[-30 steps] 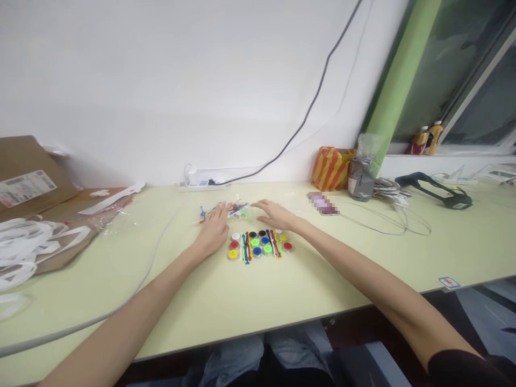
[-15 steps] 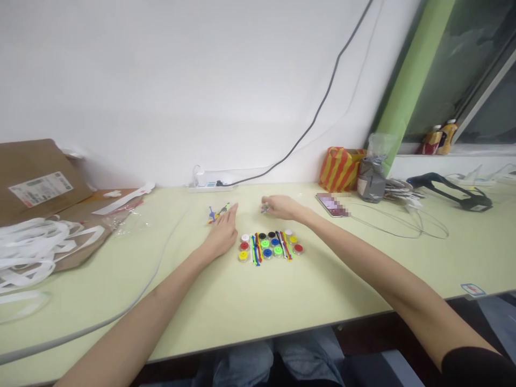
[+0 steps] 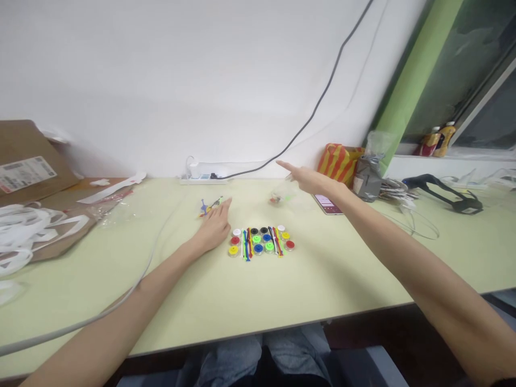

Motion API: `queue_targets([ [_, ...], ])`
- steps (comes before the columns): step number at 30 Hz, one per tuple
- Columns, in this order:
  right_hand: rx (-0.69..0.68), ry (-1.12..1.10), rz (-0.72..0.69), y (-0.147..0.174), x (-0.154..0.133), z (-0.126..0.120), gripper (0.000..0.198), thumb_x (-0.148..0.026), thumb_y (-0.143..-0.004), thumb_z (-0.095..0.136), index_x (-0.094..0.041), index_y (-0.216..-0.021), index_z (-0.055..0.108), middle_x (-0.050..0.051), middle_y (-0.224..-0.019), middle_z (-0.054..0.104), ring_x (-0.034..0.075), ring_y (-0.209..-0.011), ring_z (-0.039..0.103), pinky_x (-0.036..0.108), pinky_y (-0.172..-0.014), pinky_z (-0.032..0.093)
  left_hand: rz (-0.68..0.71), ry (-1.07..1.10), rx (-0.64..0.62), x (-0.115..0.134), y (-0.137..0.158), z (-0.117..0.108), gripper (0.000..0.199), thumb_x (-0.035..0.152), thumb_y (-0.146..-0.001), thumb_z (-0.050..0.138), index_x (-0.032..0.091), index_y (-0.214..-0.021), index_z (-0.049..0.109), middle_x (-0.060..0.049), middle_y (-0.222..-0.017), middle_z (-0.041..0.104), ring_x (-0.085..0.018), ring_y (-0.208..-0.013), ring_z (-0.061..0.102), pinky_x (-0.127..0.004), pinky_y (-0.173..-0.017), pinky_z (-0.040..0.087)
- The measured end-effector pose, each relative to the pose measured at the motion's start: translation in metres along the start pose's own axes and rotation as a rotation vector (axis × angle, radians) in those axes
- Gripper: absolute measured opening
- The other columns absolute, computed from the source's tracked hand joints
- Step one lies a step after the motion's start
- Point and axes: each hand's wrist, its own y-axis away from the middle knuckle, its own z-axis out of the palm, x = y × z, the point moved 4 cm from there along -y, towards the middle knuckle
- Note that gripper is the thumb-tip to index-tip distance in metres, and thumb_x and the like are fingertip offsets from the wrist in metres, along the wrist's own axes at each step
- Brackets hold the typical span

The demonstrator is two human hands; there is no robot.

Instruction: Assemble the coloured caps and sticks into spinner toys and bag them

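Left hand (image 3: 215,224) by coloured pieces (image 3: 205,207); right hand (image 3: 308,178) raised

Bright, even light, soft shadows on the table (image 3: 290,293), mild blur.

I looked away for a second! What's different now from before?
The right hand rose and swung right; before, it was closed around something small, now a finger points out. A blurry little clump shows below it; I can't tell if it was let go. The left hand stayed by the coloured pieces, and the discs and sticks stayed put.
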Motion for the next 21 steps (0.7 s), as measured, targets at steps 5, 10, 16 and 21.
queue_targets([
  [5, 0.063, -0.018, -0.036, 0.005, -0.016, -0.041, 0.086, 0.007, -0.073, 0.041, -0.022, -0.153, 0.038, 0.007, -0.103, 0.076, 0.022, -0.098, 0.068, 0.036, -0.090, 0.053, 0.010, 0.153, 0.095, 0.016, 0.000, -0.014, 0.066, 0.020, -0.091, 0.039, 0.010, -0.156, 0.027, -0.017, -0.161, 0.032, -0.030, -0.154, 0.018, -0.055, -0.125, 0.013],
  [10, 0.326, 0.013, -0.041, 0.034, -0.076, -0.028, 0.083, 0.003, -0.082, 0.041, -0.025, -0.158, 0.026, 0.011, -0.119, 0.071, 0.028, -0.107, 0.065, 0.044, -0.093, 0.052, -0.097, 1.051, 0.143, 0.057, 0.002, -0.038, 0.059, 0.056, -0.101, 0.034, 0.021, -0.145, 0.048, -0.013, -0.154, 0.046, -0.029, -0.148, 0.035, -0.051, -0.121, 0.029],
  [16, 0.283, -0.214, -0.322, 0.056, -0.144, 0.055, 0.063, -0.021, -0.098, 0.048, -0.031, -0.157, 0.028, 0.008, -0.150, 0.052, 0.028, -0.140, 0.045, 0.051, -0.115, 0.038, -0.134, 1.760, -0.017, 0.096, 0.011, -0.048, 0.044, 0.047, -0.096, 0.058, 0.022, -0.132, 0.059, -0.011, -0.146, 0.056, -0.031, -0.137, 0.050, -0.047, -0.113, 0.043],
  [21, 0.496, -0.751, -0.004, 0.057, -0.119, 0.069, 0.050, -0.046, -0.103, 0.042, -0.028, -0.149, 0.037, 0.010, -0.153, 0.045, 0.024, -0.142, 0.041, 0.048, -0.116, 0.034, -0.178, 1.824, 0.102, 0.085, 0.013, -0.051, 0.048, 0.014, -0.088, 0.065, 0.023, -0.134, 0.057, -0.009, -0.149, 0.053, -0.025, -0.137, 0.051, -0.044, -0.120, 0.036],
])
